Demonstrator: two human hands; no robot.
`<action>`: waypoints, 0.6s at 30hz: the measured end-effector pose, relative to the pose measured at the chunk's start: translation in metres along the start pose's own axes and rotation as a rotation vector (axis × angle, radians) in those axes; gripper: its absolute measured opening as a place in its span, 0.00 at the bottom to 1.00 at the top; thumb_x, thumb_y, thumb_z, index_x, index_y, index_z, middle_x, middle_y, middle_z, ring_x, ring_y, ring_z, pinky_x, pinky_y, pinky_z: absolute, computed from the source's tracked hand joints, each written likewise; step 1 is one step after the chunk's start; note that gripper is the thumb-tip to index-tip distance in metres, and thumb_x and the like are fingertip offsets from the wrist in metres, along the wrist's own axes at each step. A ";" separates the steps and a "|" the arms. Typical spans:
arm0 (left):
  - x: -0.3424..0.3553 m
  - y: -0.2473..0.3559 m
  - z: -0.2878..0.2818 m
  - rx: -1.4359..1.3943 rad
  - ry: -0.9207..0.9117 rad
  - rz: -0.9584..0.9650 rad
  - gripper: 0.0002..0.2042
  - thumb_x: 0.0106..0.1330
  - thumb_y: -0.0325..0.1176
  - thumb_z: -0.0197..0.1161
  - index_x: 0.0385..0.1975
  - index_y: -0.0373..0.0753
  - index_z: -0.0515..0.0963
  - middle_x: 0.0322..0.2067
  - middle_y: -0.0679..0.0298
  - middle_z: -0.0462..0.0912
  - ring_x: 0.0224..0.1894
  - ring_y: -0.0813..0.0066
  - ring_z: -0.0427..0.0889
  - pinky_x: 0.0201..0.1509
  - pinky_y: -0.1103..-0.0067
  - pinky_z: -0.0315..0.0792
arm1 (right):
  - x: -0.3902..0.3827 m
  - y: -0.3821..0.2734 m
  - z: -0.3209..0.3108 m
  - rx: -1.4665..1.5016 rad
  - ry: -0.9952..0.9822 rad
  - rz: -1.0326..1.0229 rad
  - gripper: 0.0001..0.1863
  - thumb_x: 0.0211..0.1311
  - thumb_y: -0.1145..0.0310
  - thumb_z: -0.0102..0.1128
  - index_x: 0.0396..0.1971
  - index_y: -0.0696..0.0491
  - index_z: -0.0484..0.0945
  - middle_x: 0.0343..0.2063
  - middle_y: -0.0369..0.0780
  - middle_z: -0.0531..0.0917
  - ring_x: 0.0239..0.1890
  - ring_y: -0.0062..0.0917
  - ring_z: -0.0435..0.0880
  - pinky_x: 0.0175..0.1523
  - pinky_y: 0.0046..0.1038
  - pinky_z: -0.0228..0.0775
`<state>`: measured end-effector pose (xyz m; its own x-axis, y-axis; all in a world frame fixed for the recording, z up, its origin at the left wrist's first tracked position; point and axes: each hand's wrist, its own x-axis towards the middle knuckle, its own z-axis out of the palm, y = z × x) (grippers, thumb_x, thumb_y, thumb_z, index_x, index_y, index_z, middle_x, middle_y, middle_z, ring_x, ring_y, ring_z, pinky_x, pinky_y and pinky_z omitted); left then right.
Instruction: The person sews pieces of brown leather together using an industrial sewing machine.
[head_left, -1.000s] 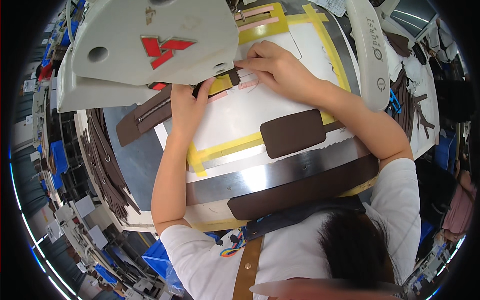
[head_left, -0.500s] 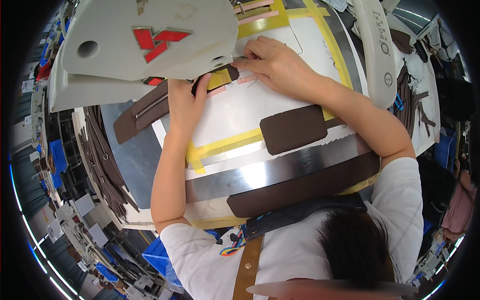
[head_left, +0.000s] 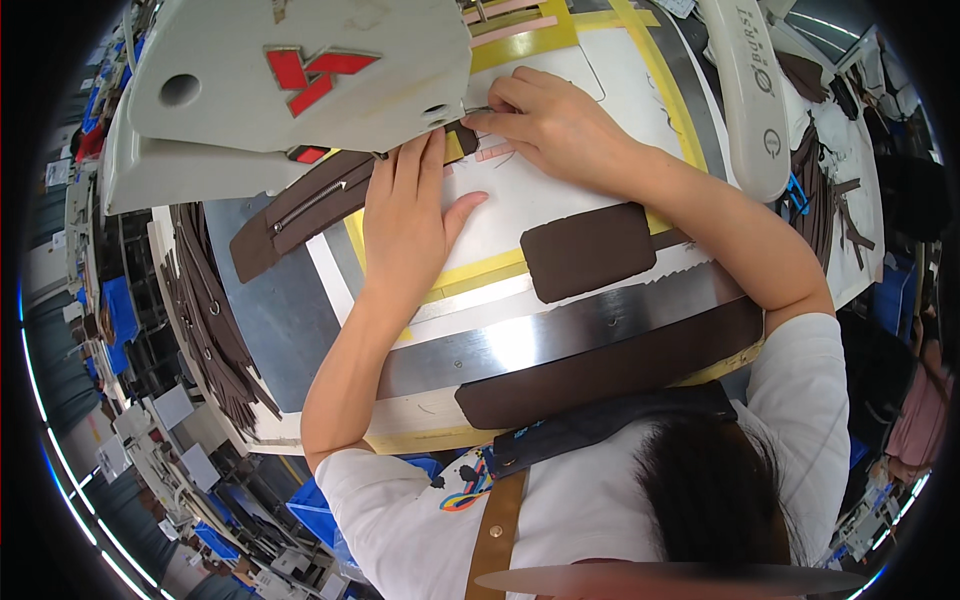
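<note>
Under the sewing machine head (head_left: pixel 300 80), a long brown fabric piece with a metal zipper (head_left: pixel 310 207) runs out to the left. My left hand (head_left: pixel 408 215) lies flat, its fingers stretched toward the machine and its thumb spread over the white sheet. Its fingertips press beside a small yellow strip (head_left: pixel 455 147) at the dark end of the work. My right hand (head_left: pixel 555 125) is closed in a pinch close to the machine head, just right of that end. Something thin and grey shows by its fingertips, too small to name. The needle area is hidden behind the head.
A brown rounded rectangular piece (head_left: pixel 588 252) lies on the taped white work surface (head_left: pixel 490 225). A long brown strip (head_left: pixel 610 365) rests along the near metal edge. Brown straps with rings (head_left: pixel 210 310) hang at left. Another pale machine part (head_left: pixel 750 100) stands at right.
My left hand has shifted right and let go of its thumb hold, flattening its fingers on the work. The thumb has swung away to the right. My right hand has barely moved.
</note>
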<state>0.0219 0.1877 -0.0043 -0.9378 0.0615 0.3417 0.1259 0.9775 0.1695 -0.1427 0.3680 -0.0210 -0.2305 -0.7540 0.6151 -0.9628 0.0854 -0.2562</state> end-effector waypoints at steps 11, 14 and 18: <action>0.005 0.003 0.004 0.048 -0.018 -0.032 0.33 0.69 0.50 0.68 0.69 0.36 0.74 0.66 0.56 0.75 0.65 0.51 0.73 0.70 0.62 0.70 | -0.002 0.003 0.001 0.095 -0.001 0.025 0.20 0.52 0.77 0.70 0.48 0.52 0.89 0.33 0.37 0.77 0.40 0.34 0.79 0.47 0.36 0.76; 0.006 0.003 0.004 0.055 -0.021 -0.038 0.33 0.69 0.49 0.68 0.69 0.37 0.74 0.66 0.57 0.75 0.65 0.51 0.73 0.70 0.62 0.70 | -0.003 0.004 0.001 0.121 0.002 0.039 0.19 0.54 0.78 0.69 0.48 0.52 0.89 0.34 0.38 0.77 0.41 0.35 0.79 0.48 0.37 0.75; 0.007 0.003 0.004 0.047 -0.019 -0.041 0.32 0.69 0.48 0.68 0.70 0.39 0.74 0.66 0.58 0.76 0.65 0.51 0.73 0.69 0.62 0.71 | -0.004 0.005 0.001 0.125 0.016 0.043 0.18 0.57 0.80 0.68 0.49 0.53 0.89 0.36 0.40 0.79 0.42 0.37 0.80 0.49 0.37 0.76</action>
<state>0.0144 0.1921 -0.0055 -0.9479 0.0250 0.3175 0.0726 0.9876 0.1389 -0.1470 0.3707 -0.0250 -0.2743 -0.7408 0.6131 -0.9272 0.0348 -0.3728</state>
